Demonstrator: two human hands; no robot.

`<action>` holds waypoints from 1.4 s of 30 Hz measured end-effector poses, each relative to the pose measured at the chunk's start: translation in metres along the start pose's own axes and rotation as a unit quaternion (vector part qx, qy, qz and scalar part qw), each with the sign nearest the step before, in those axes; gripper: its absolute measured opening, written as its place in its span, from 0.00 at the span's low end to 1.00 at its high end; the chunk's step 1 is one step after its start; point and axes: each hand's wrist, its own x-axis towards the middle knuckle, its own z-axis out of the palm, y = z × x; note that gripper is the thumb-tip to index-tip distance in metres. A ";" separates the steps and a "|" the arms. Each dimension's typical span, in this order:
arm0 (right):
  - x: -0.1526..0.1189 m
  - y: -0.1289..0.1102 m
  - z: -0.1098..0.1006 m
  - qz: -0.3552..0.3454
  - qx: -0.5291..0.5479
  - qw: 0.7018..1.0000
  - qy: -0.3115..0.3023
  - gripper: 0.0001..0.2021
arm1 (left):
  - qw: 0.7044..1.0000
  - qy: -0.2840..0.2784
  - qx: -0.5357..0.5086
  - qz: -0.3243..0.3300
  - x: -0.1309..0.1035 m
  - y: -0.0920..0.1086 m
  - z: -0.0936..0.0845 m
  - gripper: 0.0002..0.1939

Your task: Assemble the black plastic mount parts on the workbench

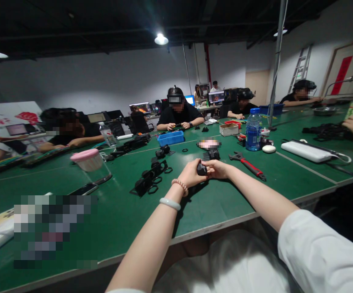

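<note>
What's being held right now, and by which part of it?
A small black part, by its sides: left grip on its left, right grip on its right. Finer contact is hidden.

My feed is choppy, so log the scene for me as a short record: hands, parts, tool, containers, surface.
Left hand: curled around a small black part
Right hand: fingers at the same part, grip unclear
Loose parts: thin black rings, left of the hands
Tool: adjustable wrench with red-and-black handle, right of the hands
Containers: rectangular blue plastic tray; blue-capped plastic bottle
Surface: flat green tabletop
</note>
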 end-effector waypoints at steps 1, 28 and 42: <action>0.000 0.000 0.000 0.002 0.000 1.000 -0.002 0.07 | 1.000 0.000 -0.002 0.001 0.000 0.000 0.000 0.23; 0.003 0.001 -0.004 -0.009 0.002 0.998 -0.055 0.07 | 1.000 0.004 0.009 -0.008 -0.001 -0.002 0.003 0.25; 0.005 0.004 0.000 -0.022 -0.014 0.998 -0.057 0.08 | 0.993 0.019 -0.057 -0.100 -0.002 0.009 0.002 0.28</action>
